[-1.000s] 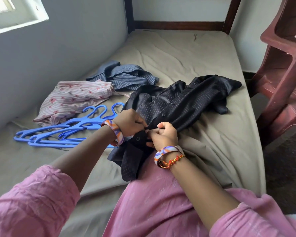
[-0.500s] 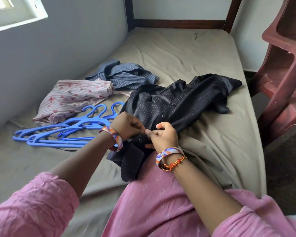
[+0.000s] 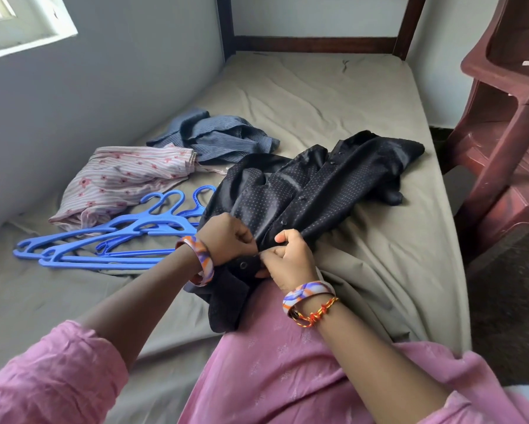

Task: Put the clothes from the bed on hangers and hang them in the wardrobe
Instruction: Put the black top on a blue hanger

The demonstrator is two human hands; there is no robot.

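A black dotted shirt [image 3: 312,191] lies crumpled across the middle of the bed [image 3: 318,99], its near end hanging toward my lap. My left hand [image 3: 226,237] and my right hand [image 3: 287,255] both pinch its button placket close together, fingers curled on the fabric by a button. Several blue plastic hangers [image 3: 113,240] lie in a loose pile to the left of my hands. Beyond them rest a pink striped flowered garment [image 3: 119,185] and a blue striped shirt [image 3: 220,139]. No wardrobe is in view.
A grey wall [image 3: 104,87] runs along the bed's left side, with a window [image 3: 18,22] at top left. Dark red plastic chairs [image 3: 507,123] stand stacked at the right of the bed. A wooden bed frame [image 3: 315,44] closes the far end.
Both hands stay pinched on the black shirt's placket with small finger movements at the button. The camera view shifted slightly.
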